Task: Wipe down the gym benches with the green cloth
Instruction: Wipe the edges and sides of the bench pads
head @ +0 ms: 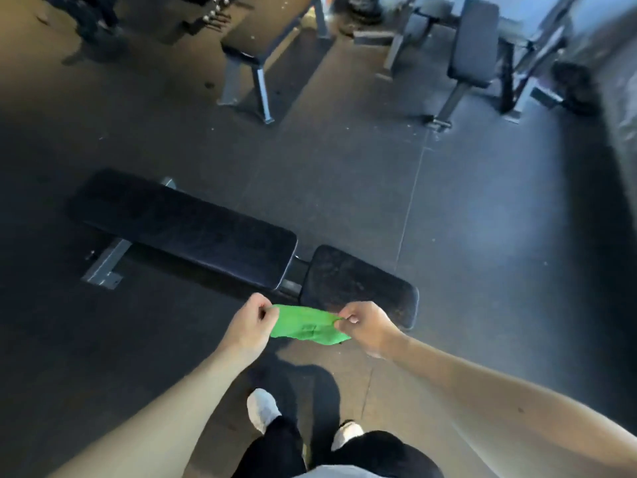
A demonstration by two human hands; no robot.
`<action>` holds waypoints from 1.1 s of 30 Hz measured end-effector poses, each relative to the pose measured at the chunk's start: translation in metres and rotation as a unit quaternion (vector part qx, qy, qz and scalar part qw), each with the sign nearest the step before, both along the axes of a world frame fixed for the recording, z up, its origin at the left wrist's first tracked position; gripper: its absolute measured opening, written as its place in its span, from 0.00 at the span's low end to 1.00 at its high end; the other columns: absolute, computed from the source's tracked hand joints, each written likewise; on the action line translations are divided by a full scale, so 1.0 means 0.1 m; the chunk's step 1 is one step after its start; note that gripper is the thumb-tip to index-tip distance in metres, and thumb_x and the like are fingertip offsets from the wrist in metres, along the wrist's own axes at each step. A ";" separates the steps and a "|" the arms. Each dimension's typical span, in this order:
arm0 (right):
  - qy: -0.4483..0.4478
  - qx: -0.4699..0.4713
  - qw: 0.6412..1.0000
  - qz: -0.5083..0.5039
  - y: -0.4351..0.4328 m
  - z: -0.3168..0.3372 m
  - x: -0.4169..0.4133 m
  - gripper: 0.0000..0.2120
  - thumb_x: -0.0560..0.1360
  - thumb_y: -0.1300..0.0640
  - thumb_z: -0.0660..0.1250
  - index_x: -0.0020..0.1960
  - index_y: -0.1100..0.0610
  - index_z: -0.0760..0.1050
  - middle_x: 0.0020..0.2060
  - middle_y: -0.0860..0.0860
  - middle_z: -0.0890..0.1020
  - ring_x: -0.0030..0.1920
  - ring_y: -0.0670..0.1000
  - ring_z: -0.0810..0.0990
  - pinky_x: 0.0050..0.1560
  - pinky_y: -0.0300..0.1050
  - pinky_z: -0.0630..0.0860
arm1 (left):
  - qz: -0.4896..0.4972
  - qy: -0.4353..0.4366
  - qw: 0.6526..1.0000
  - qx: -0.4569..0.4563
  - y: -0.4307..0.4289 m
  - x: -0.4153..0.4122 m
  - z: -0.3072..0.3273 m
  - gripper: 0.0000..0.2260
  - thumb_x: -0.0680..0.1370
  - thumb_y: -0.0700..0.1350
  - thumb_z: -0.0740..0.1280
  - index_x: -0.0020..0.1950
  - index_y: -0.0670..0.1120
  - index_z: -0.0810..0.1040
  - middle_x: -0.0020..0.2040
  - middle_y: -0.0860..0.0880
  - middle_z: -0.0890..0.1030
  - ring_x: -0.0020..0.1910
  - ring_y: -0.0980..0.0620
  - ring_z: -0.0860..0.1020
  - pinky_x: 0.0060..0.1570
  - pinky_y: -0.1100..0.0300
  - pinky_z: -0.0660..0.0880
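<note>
A green cloth is stretched between both my hands, in the air just in front of the nearest bench. My left hand pinches its left end and my right hand pinches its right end. The nearest bench lies flat across the floor, with a long black back pad and a shorter seat pad whose surface looks scuffed. The cloth hangs over the seat pad's near edge without touching it, as far as I can tell.
A second flat bench stands farther back at centre. An incline bench on a grey frame stands at the back right. Dark rubber floor lies between them. My feet in white shoes stand just behind the near bench.
</note>
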State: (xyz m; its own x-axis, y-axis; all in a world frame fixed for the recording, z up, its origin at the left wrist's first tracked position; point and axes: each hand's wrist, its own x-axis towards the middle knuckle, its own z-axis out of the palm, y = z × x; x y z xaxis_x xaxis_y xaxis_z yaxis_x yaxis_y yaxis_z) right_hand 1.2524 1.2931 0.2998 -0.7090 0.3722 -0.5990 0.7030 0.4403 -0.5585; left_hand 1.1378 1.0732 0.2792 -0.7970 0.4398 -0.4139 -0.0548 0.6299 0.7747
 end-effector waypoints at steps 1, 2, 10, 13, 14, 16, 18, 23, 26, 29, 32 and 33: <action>0.010 -0.014 0.999 -0.051 -0.02 0.02 0.05 0.04 0.76 0.57 0.73 0.44 0.53 0.80 0.39 0.51 0.81 0.40 0.50 0.78 0.42 0.42 0.75 | -0.018 0.006 1.000 -0.002 0.07 -0.03 0.01 0.07 0.81 0.46 0.64 0.44 0.49 0.72 0.37 0.51 0.75 0.36 0.53 0.73 0.39 0.54 0.70; 0.019 -0.029 0.995 -0.098 -0.04 0.05 0.11 0.04 0.76 0.58 0.73 0.43 0.54 0.79 0.36 0.50 0.80 0.37 0.49 0.76 0.39 0.41 0.74 | -0.034 0.004 0.999 0.003 0.13 -0.03 0.01 0.07 0.81 0.47 0.64 0.44 0.50 0.72 0.37 0.52 0.76 0.37 0.52 0.73 0.41 0.52 0.70; 0.085 -0.232 0.888 -0.387 -0.25 0.15 0.68 0.05 0.80 0.59 0.70 0.48 0.61 0.77 0.41 0.56 0.83 0.37 0.52 0.83 0.36 0.45 0.83 | -0.220 -0.069 0.971 0.056 0.58 0.53 0.13 0.08 0.79 0.50 0.70 0.46 0.50 0.73 0.36 0.56 0.76 0.35 0.57 0.74 0.43 0.53 0.73; 0.107 -0.303 0.830 -0.456 -0.33 0.09 0.93 0.07 0.82 0.58 0.67 0.54 0.62 0.79 0.47 0.59 0.87 0.47 0.58 0.87 0.49 0.51 0.85 | -0.269 -0.102 0.957 0.038 0.63 0.84 0.27 0.18 0.71 0.56 0.78 0.51 0.51 0.74 0.43 0.54 0.81 0.40 0.57 0.79 0.41 0.62 0.76; 0.114 -0.327 0.816 -0.463 -0.35 0.06 1.02 0.08 0.83 0.59 0.65 0.56 0.62 0.80 0.50 0.60 0.87 0.50 0.59 0.87 0.54 0.54 0.84 | -0.277 -0.102 0.955 0.032 0.64 0.92 0.28 0.22 0.68 0.57 0.80 0.53 0.50 0.74 0.45 0.54 0.81 0.42 0.57 0.80 0.41 0.63 0.77; 0.136 -0.377 0.786 -0.471 -0.39 -0.02 1.20 0.12 0.82 0.66 0.60 0.58 0.63 0.81 0.53 0.61 0.86 0.52 0.60 0.87 0.58 0.57 0.82 | -0.282 -0.077 0.956 0.016 0.67 1.05 0.24 0.22 0.68 0.55 0.81 0.52 0.50 0.74 0.45 0.53 0.81 0.41 0.57 0.79 0.39 0.63 0.76; 0.153 -0.373 0.776 -0.486 -0.43 -0.10 1.39 0.16 0.79 0.72 0.57 0.54 0.65 0.82 0.49 0.62 0.86 0.47 0.59 0.87 0.55 0.54 0.83 | -0.283 -0.047 0.958 0.011 0.69 1.12 0.15 0.13 0.74 0.49 0.77 0.50 0.50 0.74 0.43 0.53 0.80 0.39 0.57 0.77 0.40 0.63 0.74; 0.118 -0.226 0.829 -0.497 -0.50 -0.46 1.68 0.11 0.76 0.67 0.68 0.52 0.54 0.81 0.51 0.54 0.83 0.47 0.51 0.81 0.56 0.49 0.80 | -0.331 -0.030 0.943 0.002 0.77 1.14 -0.07 0.05 0.80 0.39 0.68 0.51 0.49 0.76 0.46 0.49 0.82 0.44 0.52 0.79 0.46 0.64 0.74; 0.134 -0.268 0.803 -0.516 -0.59 -0.60 1.66 0.16 0.75 0.65 0.72 0.58 0.50 0.78 0.56 0.52 0.81 0.56 0.53 0.82 0.63 0.56 0.79 | -0.379 -0.030 0.925 -0.014 0.87 1.07 -0.25 0.05 0.80 0.40 0.68 0.54 0.48 0.78 0.47 0.52 0.82 0.46 0.56 0.79 0.50 0.60 0.74; 0.132 -0.217 0.789 -0.559 -0.66 -0.81 1.50 0.14 0.75 0.58 0.74 0.56 0.49 0.74 0.56 0.51 0.79 0.55 0.53 0.82 0.58 0.57 0.82 | -0.409 -0.054 0.911 -0.026 1.01 0.96 -0.46 0.06 0.81 0.41 0.67 0.57 0.49 0.78 0.53 0.52 0.81 0.51 0.60 0.78 0.52 0.66 0.73; 0.128 -0.180 0.762 -0.608 -0.69 -1.06 1.28 0.07 0.78 0.52 0.71 0.55 0.49 0.76 0.53 0.50 0.81 0.52 0.49 0.80 0.58 0.54 0.81 | -0.432 -0.078 0.898 -0.027 1.17 0.78 -0.75 0.07 0.81 0.42 0.67 0.59 0.50 0.77 0.56 0.52 0.79 0.53 0.60 0.77 0.50 0.72 0.71; 0.133 -0.197 0.746 -0.622 -0.70 -1.17 1.21 0.07 0.80 0.50 0.69 0.57 0.48 0.78 0.54 0.49 0.82 0.53 0.48 0.80 0.60 0.54 0.80 | -0.451 -0.090 0.888 -0.028 1.23 0.72 -0.86 0.07 0.82 0.42 0.66 0.60 0.50 0.77 0.56 0.53 0.80 0.55 0.59 0.78 0.52 0.71 0.72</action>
State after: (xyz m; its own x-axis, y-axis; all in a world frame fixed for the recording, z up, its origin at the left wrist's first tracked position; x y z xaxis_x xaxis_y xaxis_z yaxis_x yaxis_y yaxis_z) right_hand 1.3731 1.2233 0.1827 -0.0757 0.6736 -0.7352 0.2714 -0.6955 -0.6652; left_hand 1.2095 1.1958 0.1932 -0.0505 0.8404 -0.5396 0.3712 0.5174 0.7710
